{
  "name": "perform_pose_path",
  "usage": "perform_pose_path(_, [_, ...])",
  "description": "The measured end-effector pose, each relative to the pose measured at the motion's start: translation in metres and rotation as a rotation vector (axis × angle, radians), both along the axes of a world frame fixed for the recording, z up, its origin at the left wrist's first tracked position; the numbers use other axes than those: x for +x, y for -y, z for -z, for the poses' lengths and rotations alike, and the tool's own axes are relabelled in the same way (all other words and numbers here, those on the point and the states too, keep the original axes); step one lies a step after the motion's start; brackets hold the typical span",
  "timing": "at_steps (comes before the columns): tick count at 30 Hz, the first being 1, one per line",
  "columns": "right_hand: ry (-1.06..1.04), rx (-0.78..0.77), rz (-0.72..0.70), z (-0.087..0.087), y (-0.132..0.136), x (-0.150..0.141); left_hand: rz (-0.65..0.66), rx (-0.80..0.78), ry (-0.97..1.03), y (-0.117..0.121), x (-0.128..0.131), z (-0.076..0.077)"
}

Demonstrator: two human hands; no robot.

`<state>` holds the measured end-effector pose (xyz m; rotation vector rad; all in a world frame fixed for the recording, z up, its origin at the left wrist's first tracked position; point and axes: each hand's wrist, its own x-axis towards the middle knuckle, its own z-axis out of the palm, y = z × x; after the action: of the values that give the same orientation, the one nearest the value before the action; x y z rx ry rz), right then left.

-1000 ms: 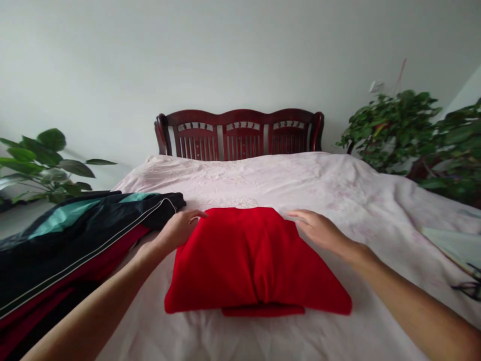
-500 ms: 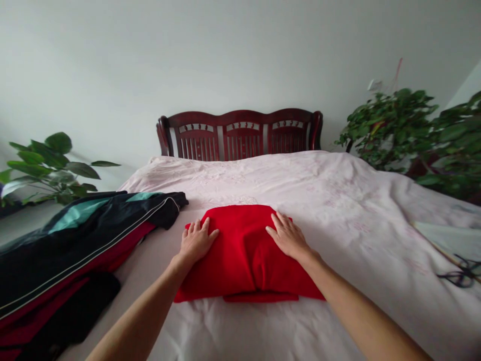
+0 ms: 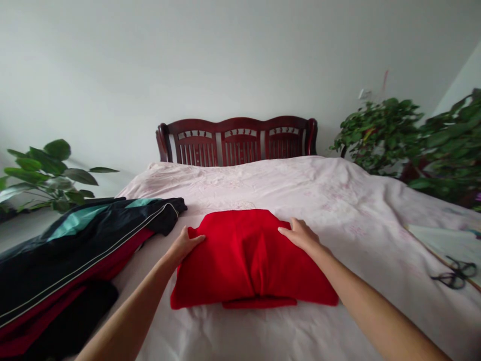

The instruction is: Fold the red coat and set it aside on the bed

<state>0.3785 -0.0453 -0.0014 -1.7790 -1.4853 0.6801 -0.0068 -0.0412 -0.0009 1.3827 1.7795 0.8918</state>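
Bare, slim forearms [image 3: 130, 303] narrow towards a bare left hand [image 3: 185, 244] and bare right hand [image 3: 303, 236]

My left hand [image 3: 186, 244] and right hand [image 3: 303, 234] sit apart, thumbs pointing inward between them, forearms slanting back behind my fingers.

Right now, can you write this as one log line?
left hand: thumb atop folded red garment's left side | right hand: thumb atop right side

The folded garment [image 3: 240, 255] is lying on the bed [image 3: 233, 331], right of the clothes pile [image 3: 93, 250], before the headboard [image 3: 240, 143].
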Motion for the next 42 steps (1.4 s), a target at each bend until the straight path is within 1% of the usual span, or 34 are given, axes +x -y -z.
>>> perform_pose_path(1, [0.081, 0.083, 0.017, -0.006, 0.002, -0.01, -0.015, 0.033, -0.087, 0.001, 0.007, -0.005])
perform_pose_path(2, [0.162, 0.169, 0.004, -0.011, 0.006, -0.021, -0.006, 0.088, -0.198, 0.003, 0.015, -0.01])
perform_pose_path(3, [0.232, 0.248, -0.041, -0.016, 0.011, -0.034, 0.04, 0.159, -0.309, 0.007, 0.026, -0.016])
perform_pose_path(4, [0.28, 0.306, -0.114, -0.019, 0.016, -0.046, 0.12, 0.234, -0.42, 0.011, 0.038, -0.02])
perform_pose_path(5, [0.316, 0.334, -0.19, -0.021, 0.023, -0.059, 0.224, 0.293, -0.515, 0.016, 0.051, -0.023])
perform_pose_path(7, [0.421, 0.344, -0.292, -0.022, 0.034, -0.079, 0.41, 0.33, -0.64, 0.027, 0.073, -0.023])
perform_pose_path(8, [0.494, 0.338, -0.313, -0.02, 0.039, -0.086, 0.46, 0.321, -0.69, 0.032, 0.082, -0.02])
perform_pose_path(9, [0.57, 0.328, -0.32, -0.018, 0.042, -0.09, 0.482, 0.309, -0.739, 0.036, 0.088, -0.015])
perform_pose_path(11, [0.706, 0.314, -0.318, -0.013, 0.045, -0.096, 0.481, 0.297, -0.813, 0.041, 0.094, -0.004])
perform_pose_path(13, [0.813, 0.317, -0.321, -0.009, 0.044, -0.097, 0.472, 0.306, -0.839, 0.042, 0.094, 0.004])
perform_pose_path(16, [0.892, 0.333, -0.316, -0.006, 0.036, -0.097, 0.469, 0.308, -0.847, 0.041, 0.092, 0.008])
perform_pose_path(18, [0.839, 0.319, -0.247, -0.006, 0.031, -0.094, 0.471, 0.312, -0.856, 0.04, 0.091, 0.007])
perform_pose_path(20, [0.73, 0.3, -0.167, -0.005, 0.027, -0.09, 0.47, 0.321, -0.865, 0.04, 0.092, 0.007])
perform_pose_path(22, [0.643, 0.307, -0.138, -0.005, 0.024, -0.087, 0.462, 0.33, -0.871, 0.04, 0.092, 0.008])
perform_pose_path(24, [0.614, 0.328, -0.175, -0.005, 0.024, -0.087, 0.455, 0.333, -0.873, 0.04, 0.093, 0.009])
perform_pose_path(26, [0.634, 0.342, -0.264, -0.004, 0.025, -0.091, 0.455, 0.334, -0.869, 0.04, 0.093, 0.011])
perform_pose_path(28, [0.677, 0.323, -0.361, -0.005, 0.023, -0.096, 0.457, 0.333, -0.864, 0.04, 0.094, 0.011])
perform_pose_path(29, [0.683, 0.296, -0.374, -0.006, 0.021, -0.096, 0.459, 0.334, -0.859, 0.041, 0.095, 0.01])
perform_pose_path(30, [0.649, 0.256, -0.341, -0.008, 0.018, -0.095, 0.463, 0.335, -0.851, 0.041, 0.095, 0.009])
perform_pose_path(31, [0.58, 0.21, -0.268, -0.01, 0.014, -0.09, 0.47, 0.339, -0.84, 0.041, 0.093, 0.008])
perform_pose_path(33, [0.393, 0.127, -0.072, -0.014, 0.004, -0.074, 0.453, 0.353, -0.813, 0.041, 0.085, 0.005])
perform_pose_path(34, [0.308, 0.094, 0.017, -0.016, -0.001, -0.062, 0.403, 0.358, -0.793, 0.039, 0.077, 0.003])
perform_pose_path(35, [0.245, 0.062, 0.082, -0.018, -0.005, -0.049, 0.323, 0.353, -0.763, 0.038, 0.067, 0.002])
perform_pose_path(37, [0.161, -0.013, 0.125, -0.019, -0.01, -0.024, 0.096, 0.292, -0.645, 0.033, 0.043, 0.0])
perform_pose_path(38, [0.106, -0.061, 0.116, -0.018, -0.01, -0.013, -0.011, 0.237, -0.543, 0.03, 0.031, -0.001])
perform_pose_path(39, [0.047, -0.112, 0.088, -0.016, -0.009, -0.005, -0.089, 0.173, -0.406, 0.028, 0.019, -0.002])
perform_pose_path(40, [-0.006, -0.155, 0.049, -0.014, -0.007, 0.001, -0.129, 0.102, -0.238, 0.027, 0.008, -0.002])
perform_pose_path(41, [-0.071, -0.19, 0.007, -0.011, -0.006, 0.006, -0.128, 0.027, -0.048, 0.027, 0.0, -0.002])
perform_pose_path(42, [-0.156, -0.221, -0.033, -0.009, -0.004, 0.008, -0.096, -0.051, 0.147, 0.027, -0.006, -0.002])
